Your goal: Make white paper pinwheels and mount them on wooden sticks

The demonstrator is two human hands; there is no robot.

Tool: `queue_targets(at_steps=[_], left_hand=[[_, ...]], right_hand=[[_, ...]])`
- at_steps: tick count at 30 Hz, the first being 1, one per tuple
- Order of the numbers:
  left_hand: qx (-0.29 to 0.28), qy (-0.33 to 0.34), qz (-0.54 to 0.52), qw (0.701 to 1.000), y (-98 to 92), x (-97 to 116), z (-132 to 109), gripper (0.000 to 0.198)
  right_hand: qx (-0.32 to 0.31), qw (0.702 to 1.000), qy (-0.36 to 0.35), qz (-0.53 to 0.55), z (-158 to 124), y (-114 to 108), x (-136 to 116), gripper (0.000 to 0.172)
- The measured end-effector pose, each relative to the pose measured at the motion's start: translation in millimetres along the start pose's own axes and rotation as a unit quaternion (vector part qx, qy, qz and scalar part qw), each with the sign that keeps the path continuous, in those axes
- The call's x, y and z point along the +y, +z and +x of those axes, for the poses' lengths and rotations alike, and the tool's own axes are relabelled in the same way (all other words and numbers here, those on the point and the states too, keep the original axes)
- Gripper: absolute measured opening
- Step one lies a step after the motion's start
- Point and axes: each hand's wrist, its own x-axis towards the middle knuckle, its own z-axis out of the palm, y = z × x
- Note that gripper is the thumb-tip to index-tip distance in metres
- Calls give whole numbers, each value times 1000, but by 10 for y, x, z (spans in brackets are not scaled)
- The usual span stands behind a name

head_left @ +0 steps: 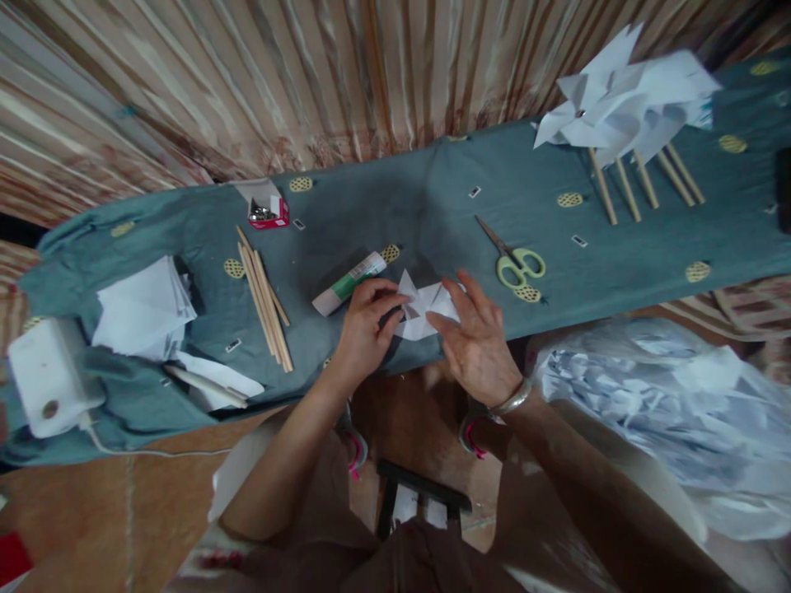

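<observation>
A small white paper pinwheel (423, 306), with creased and pointed blades, lies at the front edge of the cloth-covered table between my hands. My left hand (366, 331) pinches its left blade between thumb and fingertips. Across its right side, my right hand (479, 342) rests with fingers stretched and apart, the thumb touching the paper near the middle. Just beyond my left hand is a glue stick (349, 284), lying on its side. Scissors with green handles (512, 257) lie beyond my right hand, blades pointing away.
Wooden sticks (264, 301), a red box of metal pins (268, 212) and stacked white paper (145, 306) lie to the left, near a white device (53, 379). Finished pinwheels (618, 103) on sticks lie far right. A plastic bag of folded papers (655, 403) stands below.
</observation>
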Motion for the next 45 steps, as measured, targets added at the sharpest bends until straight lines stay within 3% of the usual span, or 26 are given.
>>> queue_targets(at_steps=[9,18,45], left_hand=[[-46,-20,-23,998,-5,-2,149,11],[-42,2,15,999,89,5,192,6],[-57,-19,17,998,101,28,256,7]], right_hand=[[-2,1000,0,-1,13,-21,-10,27],[-22,999,-11,-39,23,-57,-34,25],[-25,996,-70,-55,-25,-54,61,29]])
